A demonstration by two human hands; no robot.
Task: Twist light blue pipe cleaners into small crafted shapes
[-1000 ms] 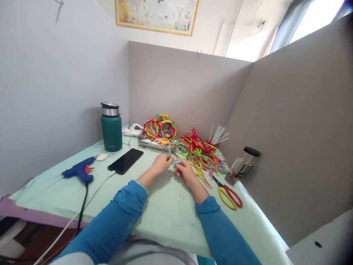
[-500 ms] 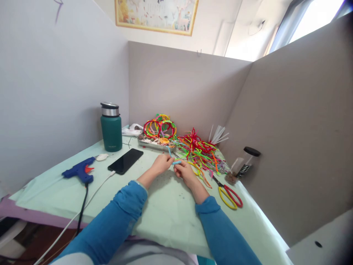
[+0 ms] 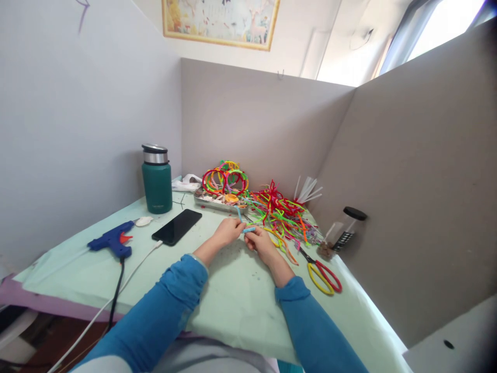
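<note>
In the head view, a short light-blue fuzzy pipe cleaner (image 3: 244, 224) is held over the middle of the pale green table cover (image 3: 233, 305), just near of the loose heap of many-coloured pipe cleaners (image 3: 281, 215). The left hand (image 3: 227, 231) is pinched on its upper end, which sticks up toward the far side; the right hand (image 3: 261, 242) is pinched on its lower end, which lies level between the two hands. Both hands are thus closed on the one stem, fingertips almost touching.

The bend appears to be formed at the corner between the two grips. It is judged that the fold is best made with the pinches kept close to that corner, so that the wire core creases where it is wanted and the fuzz is not stripped.

Red-and-yellow-handled scissors (image 3: 324, 274) lie to the right, near the right forearm. A black smartphone (image 3: 177, 226) and a blue hot-glue gun (image 3: 112, 241) lie to the left, and a dark green steel-capped flask (image 3: 157, 178) stands far left. Coloured pipe-cleaner rings (image 3: 225, 180) are piled on a metal tray (image 3: 212, 203) at the far side.
</note>
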